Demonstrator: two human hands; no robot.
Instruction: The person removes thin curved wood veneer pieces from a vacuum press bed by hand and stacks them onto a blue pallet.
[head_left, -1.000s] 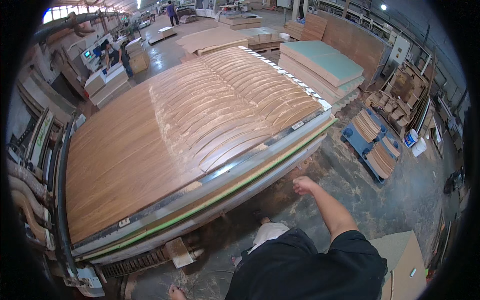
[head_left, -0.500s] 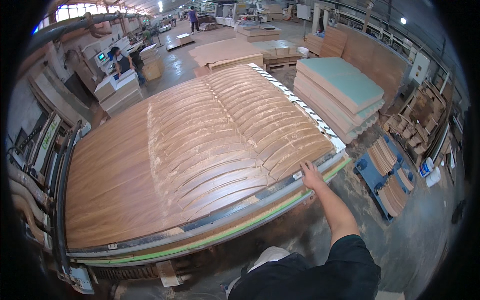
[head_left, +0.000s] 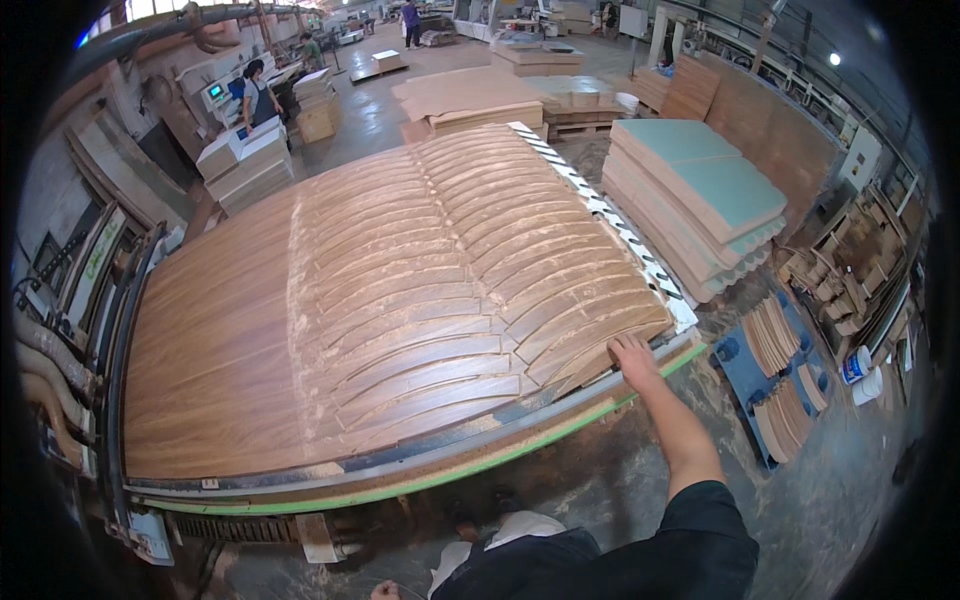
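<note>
A large wood-grain panel (head_left: 215, 350) lies on the machine bed in front of me. Its right part is cut into two columns of curved wooden strips, with sawdust along the cuts. At the near right corner, my right hand (head_left: 636, 365) has its fingers bent over the near edge of a curved wooden strip (head_left: 600, 352), which it seems to grip; the thumb's side is hard to see. Only a bit of my left hand (head_left: 385, 591) shows at the lower edge, by my body, and its fingers are mostly cut off from view.
A blue stand (head_left: 745, 385) on the right holds several cut curved strips. Behind it rises a stack of green-topped boards (head_left: 700, 180). Brown sheets (head_left: 470, 95) lie beyond the bed. A person (head_left: 262, 100) stands by pale stacked boards (head_left: 245, 165) at the far left.
My right hand has shifted from the bed's rim onto the nearest strip's edge. My left hand has come into view at the bottom. The view has moved slightly.
</note>
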